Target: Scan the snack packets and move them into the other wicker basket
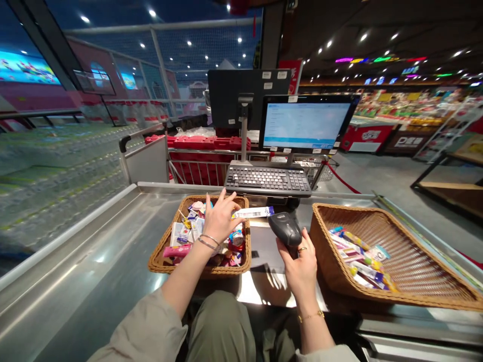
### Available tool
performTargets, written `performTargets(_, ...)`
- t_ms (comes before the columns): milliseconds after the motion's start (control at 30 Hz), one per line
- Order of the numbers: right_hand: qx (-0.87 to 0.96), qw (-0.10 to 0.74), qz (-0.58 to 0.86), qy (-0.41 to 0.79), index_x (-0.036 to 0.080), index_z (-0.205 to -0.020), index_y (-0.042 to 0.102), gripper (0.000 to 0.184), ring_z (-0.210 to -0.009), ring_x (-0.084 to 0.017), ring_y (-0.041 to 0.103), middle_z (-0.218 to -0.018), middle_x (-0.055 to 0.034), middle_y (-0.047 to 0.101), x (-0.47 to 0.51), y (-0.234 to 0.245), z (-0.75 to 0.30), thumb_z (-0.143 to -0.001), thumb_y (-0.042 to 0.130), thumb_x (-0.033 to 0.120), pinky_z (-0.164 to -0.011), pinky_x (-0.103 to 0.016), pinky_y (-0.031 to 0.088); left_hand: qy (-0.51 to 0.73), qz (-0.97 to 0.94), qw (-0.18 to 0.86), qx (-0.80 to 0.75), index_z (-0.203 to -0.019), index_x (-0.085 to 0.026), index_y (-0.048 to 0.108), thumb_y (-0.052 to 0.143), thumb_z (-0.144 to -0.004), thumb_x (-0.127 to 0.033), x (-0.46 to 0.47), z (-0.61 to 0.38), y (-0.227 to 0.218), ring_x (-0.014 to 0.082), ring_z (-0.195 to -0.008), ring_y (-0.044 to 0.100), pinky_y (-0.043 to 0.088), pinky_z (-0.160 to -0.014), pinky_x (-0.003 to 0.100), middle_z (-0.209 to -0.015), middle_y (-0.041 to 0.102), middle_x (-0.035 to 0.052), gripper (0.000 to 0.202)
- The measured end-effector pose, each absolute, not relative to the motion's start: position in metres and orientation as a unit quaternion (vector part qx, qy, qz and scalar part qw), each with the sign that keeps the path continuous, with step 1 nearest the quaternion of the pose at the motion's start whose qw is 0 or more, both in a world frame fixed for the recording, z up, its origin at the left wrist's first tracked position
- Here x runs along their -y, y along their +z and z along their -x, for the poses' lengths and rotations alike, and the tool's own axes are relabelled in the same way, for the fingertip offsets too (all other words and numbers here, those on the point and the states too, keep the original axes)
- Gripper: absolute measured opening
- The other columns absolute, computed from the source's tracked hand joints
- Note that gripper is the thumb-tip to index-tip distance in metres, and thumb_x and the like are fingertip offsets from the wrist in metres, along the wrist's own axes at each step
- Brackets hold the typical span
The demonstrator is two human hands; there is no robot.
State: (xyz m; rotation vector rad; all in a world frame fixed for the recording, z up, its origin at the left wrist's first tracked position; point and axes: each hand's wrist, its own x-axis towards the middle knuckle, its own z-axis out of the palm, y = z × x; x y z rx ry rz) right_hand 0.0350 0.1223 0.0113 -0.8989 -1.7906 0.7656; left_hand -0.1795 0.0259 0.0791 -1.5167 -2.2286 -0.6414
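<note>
My left hand [222,216] is over the left wicker basket [151,264], pinching one end of a slim white candy packet [253,212] with a purple tip. Its barcode side faces me. Wrapped around the handle of a black barcode scanner [286,229] is my right hand [302,266]. The scanner head is just right of the packet, close to its purple end. Below my left hand, the basket holds many small wrapped sweets, among them a pink packet [177,250]. Part of these sweets is hidden by my hand and forearm.
A larger wicker basket [422,266] stands tilted on the right, with several wrapped sweets [362,259] inside. Behind the metal counter [113,241] are a keyboard [267,179] and a lit monitor [307,125]. A shopping cart [196,168] stands beyond them.
</note>
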Motion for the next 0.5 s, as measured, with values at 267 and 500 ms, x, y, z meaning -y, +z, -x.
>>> performTargets(267,0.729,0.487,0.369,0.309,0.018,-0.113,0.067,0.047,-0.139,-0.03,0.038,-0.128,-0.0131,0.063,-0.13,0.013,-0.045,-0.084,0.059,0.054,-0.113,-0.051,0.029,-0.246,0.543,0.21,0.775,-0.093,-0.025,0.063,0.068,-0.085,-0.04,-0.056,0.159,0.077,0.0337,-0.146,0.029,0.005,-0.116,0.071,-0.142,0.055,0.0071,0.018)
performTargets(500,0.736,0.486,0.374,0.286,0.019,-0.114,0.066,0.044,-0.14,-0.031,0.037,-0.126,-0.0122,0.064,-0.133,0.016,-0.051,-0.086,0.058,0.052,-0.114,-0.056,0.026,-0.256,0.544,0.235,0.764,-0.095,-0.025,0.065,0.069,-0.083,-0.039,-0.07,0.15,0.075,0.0352,-0.146,0.027,0.0,-0.116,0.071,-0.143,0.055,0.0086,0.019)
